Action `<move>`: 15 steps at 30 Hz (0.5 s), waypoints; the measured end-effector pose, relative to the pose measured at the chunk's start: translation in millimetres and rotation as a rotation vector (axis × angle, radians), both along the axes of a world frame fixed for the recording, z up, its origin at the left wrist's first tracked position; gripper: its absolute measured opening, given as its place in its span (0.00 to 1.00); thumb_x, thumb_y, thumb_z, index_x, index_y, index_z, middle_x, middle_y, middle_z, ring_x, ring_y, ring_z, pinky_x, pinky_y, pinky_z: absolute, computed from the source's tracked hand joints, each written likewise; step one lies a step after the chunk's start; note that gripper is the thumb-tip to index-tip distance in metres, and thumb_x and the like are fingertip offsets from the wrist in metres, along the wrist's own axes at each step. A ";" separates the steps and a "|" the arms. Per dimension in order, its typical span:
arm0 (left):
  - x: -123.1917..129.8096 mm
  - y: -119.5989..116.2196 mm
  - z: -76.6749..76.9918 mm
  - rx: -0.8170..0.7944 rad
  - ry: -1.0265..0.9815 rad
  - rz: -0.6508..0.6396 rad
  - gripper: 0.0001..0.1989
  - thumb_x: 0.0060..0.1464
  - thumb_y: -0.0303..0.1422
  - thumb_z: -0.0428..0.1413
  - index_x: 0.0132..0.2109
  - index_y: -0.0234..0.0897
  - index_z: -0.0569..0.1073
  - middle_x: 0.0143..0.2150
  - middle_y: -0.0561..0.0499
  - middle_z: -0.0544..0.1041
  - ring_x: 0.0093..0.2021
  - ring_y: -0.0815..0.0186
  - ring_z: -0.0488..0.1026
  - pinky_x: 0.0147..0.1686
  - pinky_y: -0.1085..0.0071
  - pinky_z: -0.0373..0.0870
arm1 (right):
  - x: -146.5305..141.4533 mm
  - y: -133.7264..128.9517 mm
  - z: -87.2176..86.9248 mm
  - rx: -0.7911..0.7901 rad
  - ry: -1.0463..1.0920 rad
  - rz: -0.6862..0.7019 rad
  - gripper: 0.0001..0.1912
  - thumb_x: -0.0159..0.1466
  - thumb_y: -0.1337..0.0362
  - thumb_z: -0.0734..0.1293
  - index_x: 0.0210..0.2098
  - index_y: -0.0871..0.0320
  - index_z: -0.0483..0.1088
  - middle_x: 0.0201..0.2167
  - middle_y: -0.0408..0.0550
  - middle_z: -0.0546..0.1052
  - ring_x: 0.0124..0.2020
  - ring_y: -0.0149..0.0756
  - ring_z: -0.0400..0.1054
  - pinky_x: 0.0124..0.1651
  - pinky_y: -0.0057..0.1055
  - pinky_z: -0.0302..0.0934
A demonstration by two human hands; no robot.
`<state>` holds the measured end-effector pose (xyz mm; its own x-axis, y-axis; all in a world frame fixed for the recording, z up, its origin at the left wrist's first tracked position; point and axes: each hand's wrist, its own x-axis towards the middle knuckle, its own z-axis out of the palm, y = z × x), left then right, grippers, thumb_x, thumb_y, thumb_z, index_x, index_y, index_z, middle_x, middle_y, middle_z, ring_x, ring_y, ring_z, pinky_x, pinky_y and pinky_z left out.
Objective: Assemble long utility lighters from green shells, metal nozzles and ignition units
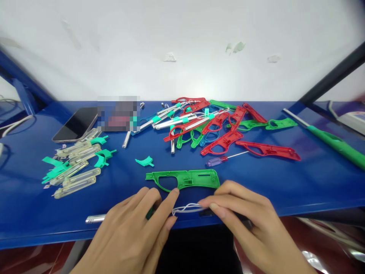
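White wires [188,207] stretch between my two hands near the front edge of the blue table. My left hand [137,224] is closed round a silver metal tube [95,219], whose end sticks out on the left; the wires come out between its thumb and fingers. The fingertips of my right hand [242,217] pinch the other end of the wires, with a dark piece partly hidden beside them. Just beyond my hands lies a green handle half [199,179], its hollow side up, and a left fingertip reaches its lower edge.
Clear tanks [80,186] and teal pieces lie at left, near a phone [76,123]. Red handle halves [224,142], green ones and silver tubes pile at the back centre. A purple screwdriver [217,161] sits before them. An assembled green lighter [336,144] is at right.
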<state>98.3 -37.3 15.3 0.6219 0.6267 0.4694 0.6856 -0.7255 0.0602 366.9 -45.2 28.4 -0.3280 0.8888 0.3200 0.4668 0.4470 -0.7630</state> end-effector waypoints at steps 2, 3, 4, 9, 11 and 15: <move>-1.0 -4.3 -3.9 -0.033 -0.013 0.023 0.21 0.74 0.29 0.48 0.69 0.33 0.68 0.54 0.40 0.76 0.52 0.56 0.74 0.45 0.60 0.72 | 0.2 0.3 -0.6 -0.003 0.003 0.001 0.11 0.77 0.66 0.65 0.49 0.47 0.80 0.39 0.40 0.79 0.37 0.26 0.76 0.43 0.21 0.71; -1.4 -5.3 -5.6 -0.037 -0.016 0.033 0.22 0.73 0.28 0.49 0.70 0.33 0.68 0.55 0.39 0.75 0.54 0.54 0.73 0.46 0.59 0.72 | 0.2 0.4 -1.0 -0.002 0.004 0.002 0.11 0.76 0.66 0.65 0.49 0.47 0.80 0.38 0.40 0.79 0.37 0.26 0.75 0.43 0.21 0.71; -1.5 -5.5 -6.8 -0.035 -0.018 0.038 0.22 0.72 0.27 0.50 0.70 0.33 0.67 0.56 0.38 0.75 0.55 0.53 0.73 0.46 0.58 0.72 | 0.3 0.4 -1.4 -0.001 0.004 0.005 0.11 0.76 0.66 0.65 0.49 0.47 0.80 0.38 0.40 0.79 0.37 0.26 0.75 0.43 0.21 0.71; -0.7 -0.1 -5.1 0.023 -0.008 -0.012 0.22 0.70 0.24 0.51 0.68 0.30 0.69 0.52 0.41 0.76 0.52 0.55 0.73 0.47 0.59 0.73 | 0.3 -0.3 -2.6 -0.001 0.010 -0.001 0.11 0.76 0.66 0.65 0.49 0.47 0.80 0.38 0.41 0.79 0.37 0.28 0.75 0.42 0.23 0.72; -0.7 0.9 -2.4 0.044 -0.002 -0.031 0.22 0.70 0.24 0.51 0.67 0.29 0.69 0.51 0.42 0.76 0.51 0.56 0.73 0.46 0.60 0.73 | 0.1 -0.6 -2.2 -0.009 0.015 -0.001 0.11 0.76 0.66 0.65 0.49 0.48 0.80 0.38 0.41 0.80 0.36 0.28 0.75 0.41 0.24 0.72; -1.6 -0.4 0.5 0.047 0.003 -0.042 0.21 0.70 0.24 0.51 0.67 0.27 0.69 0.50 0.41 0.76 0.51 0.57 0.73 0.45 0.61 0.74 | -0.6 -0.3 -0.6 -0.017 0.015 0.000 0.11 0.76 0.66 0.66 0.49 0.47 0.80 0.37 0.41 0.80 0.36 0.28 0.75 0.41 0.24 0.71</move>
